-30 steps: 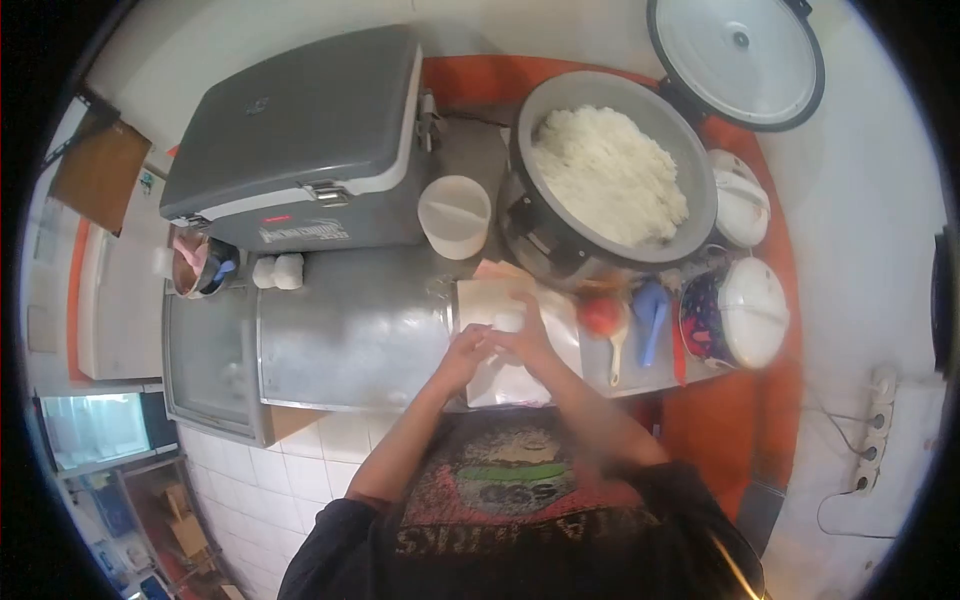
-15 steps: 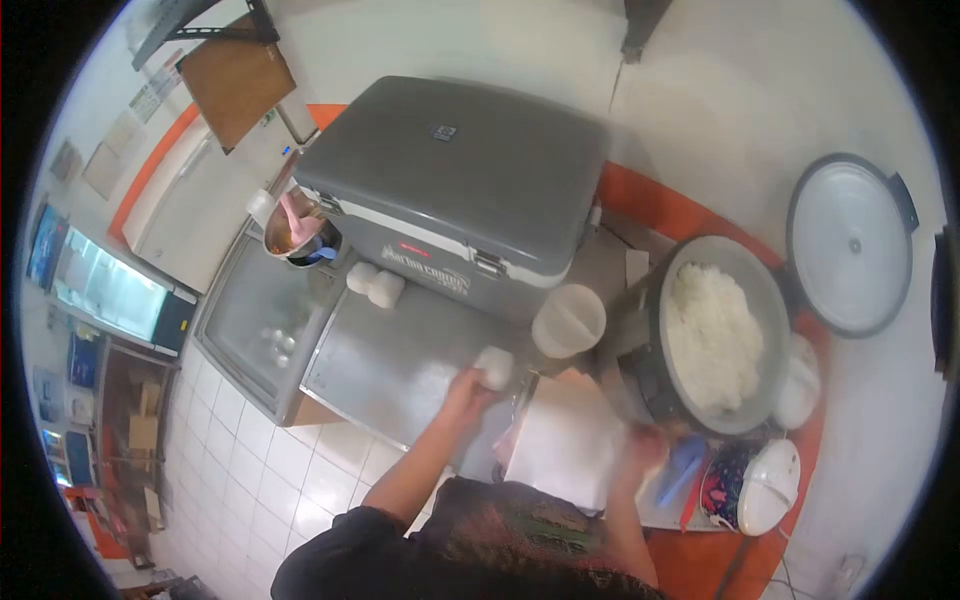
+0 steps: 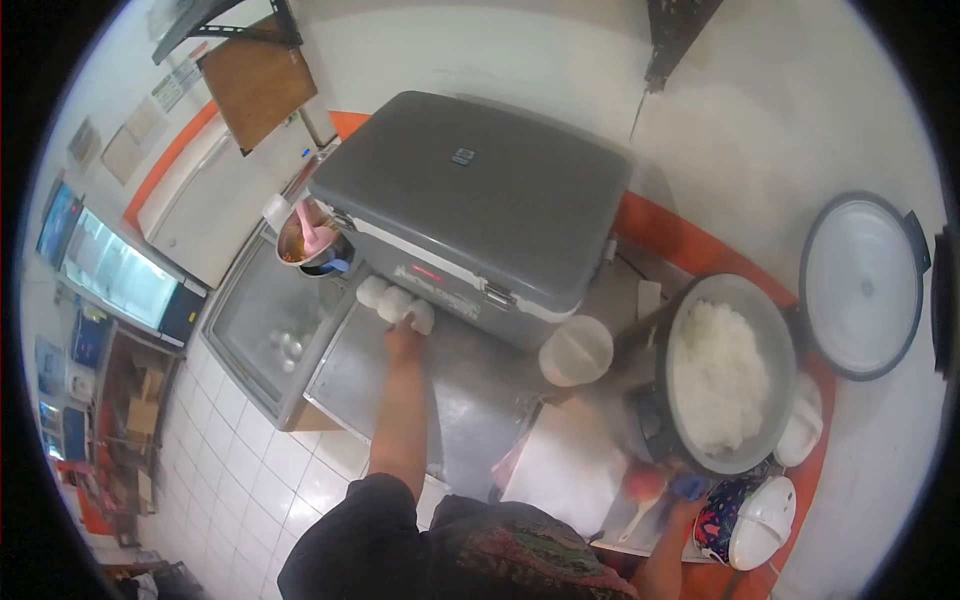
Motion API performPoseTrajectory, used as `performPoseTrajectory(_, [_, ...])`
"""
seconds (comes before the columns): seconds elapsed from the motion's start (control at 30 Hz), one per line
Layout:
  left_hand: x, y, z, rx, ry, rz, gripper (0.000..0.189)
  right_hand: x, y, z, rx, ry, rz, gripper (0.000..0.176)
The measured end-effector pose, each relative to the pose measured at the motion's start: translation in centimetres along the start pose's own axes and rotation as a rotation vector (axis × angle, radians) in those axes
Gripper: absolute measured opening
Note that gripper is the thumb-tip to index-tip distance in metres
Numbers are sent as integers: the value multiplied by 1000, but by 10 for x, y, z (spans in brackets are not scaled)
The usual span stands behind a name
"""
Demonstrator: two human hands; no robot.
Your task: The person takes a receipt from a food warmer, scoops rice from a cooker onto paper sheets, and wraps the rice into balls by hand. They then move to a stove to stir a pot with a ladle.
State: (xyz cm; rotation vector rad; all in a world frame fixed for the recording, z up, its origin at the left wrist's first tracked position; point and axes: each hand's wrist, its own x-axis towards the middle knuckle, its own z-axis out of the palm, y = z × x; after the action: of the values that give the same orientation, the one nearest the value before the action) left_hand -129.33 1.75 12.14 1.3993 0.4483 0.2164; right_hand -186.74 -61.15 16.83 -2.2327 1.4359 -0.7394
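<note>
Three round white bundles stand in a row against the grey cooler [image 3: 470,190]. My left hand [image 3: 403,338] reaches out to the row, its fingers closed round the nearest bundle [image 3: 421,317]. Low on the right, my right hand [image 3: 684,512] is at a blue object [image 3: 690,487], beside the patterned container [image 3: 718,520]; its fingers are too blurred to make out. To its left are a reddish round thing [image 3: 643,483] and a pale paddle [image 3: 640,517]. A white sheet [image 3: 568,465] lies in front of me. White rice [image 3: 715,375] fills the large open pot [image 3: 780,350].
A translucent tub [image 3: 576,351] stands between cooler and pot. The pot's round lid [image 3: 862,285] is open at the right. A metal pot with pink and blue handles [image 3: 310,240] is left of the cooler, above a glass-topped freezer [image 3: 265,320].
My left hand has carried a white bundle forward and left to the other two. My right hand has moved from the sheet's edge toward the blue object. The view has shifted slightly.
</note>
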Motion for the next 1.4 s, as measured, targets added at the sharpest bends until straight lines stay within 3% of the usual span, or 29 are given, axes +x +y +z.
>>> performPoseTrajectory(0.03, [4, -9, 4, -218, 118, -62, 35, -5, -10, -7, 95, 5, 26, 58])
performPoseTrajectory(0.1, [-28, 23, 38, -322, 412, -80, 35, -18, -27, -28, 167, 77, 80, 57])
performPoseTrajectory(0.17, [-5, -20, -13, -405, -19, -117, 39, -38, -65, -53, -51, 304, 229, 53])
performPoseTrajectory(0.2, [-17, -4, -17, -284, -35, -144, 40, -44, -95, -70, -97, 405, 315, 52])
performPoseTrajectory(0.23, [21, -64, -49, -140, -191, -65, 40, -45, -128, -89, -42, 465, 377, 50])
performPoseTrajectory(0.3, [-72, 40, -10, -121, 61, -229, 54, -31, -196, -125, 520, 513, 339, 53])
performPoseTrajectory(0.33, [-90, 45, -3, -93, 160, -163, 41, -24, -229, -144, 789, 546, 326, 55])
performPoseTrajectory(0.37, [-112, 49, 10, 22, 149, -24, 38, -12, -285, -178, 762, 416, 421, 62])
performPoseTrajectory(0.4, [-141, 58, 25, 131, 149, 127, 35, 7, -293, -184, 754, 373, 237, 62])
performPoseTrajectory(0.43, [-178, 84, 46, 187, 77, 146, 33, 25, -305, -187, 743, 316, 52, 62])
performPoseTrajectory(0.53, [-280, 100, 115, 239, -166, 290, 26, 83, -376, -191, 462, -2, -78, 52])
performPoseTrajectory(0.57, [-324, 134, 137, 82, -417, 334, 29, 107, -373, -172, 180, 98, -307, 49])
performPoseTrajectory(0.6, [-351, 138, 155, 111, -533, 329, 33, 128, -366, -149, -109, 196, -527, 46])
performPoseTrajectory(0.63, [-380, 185, 167, 177, -760, 264, 47, 138, -369, -134, -235, 102, -479, 45])
performPoseTrajectory(0.7, [-402, 200, 189, 150, -1029, 598, 71, 142, -387, -113, -385, -7, -455, 42])
performPoseTrajectory(0.8, [-424, 198, 208, 151, -1088, 662, 93, 131, -412, -95, -420, -130, -496, 36])
performPoseTrajectory(0.97, [-426, 186, 216, 128, -1090, 661, 96, 98, -439, -94, -336, -418, -498, 27])
performPoseTrajectory(1.2, [-430, 191, 213, 149, -1080, 638, 95, 81, -417, -95, -281, -765, -594, 25])
performPoseTrajectory(1.4, [-432, 186, 215, 128, -1057, 636, 93, 92, -412, -115, -147, -719, -722, 24])
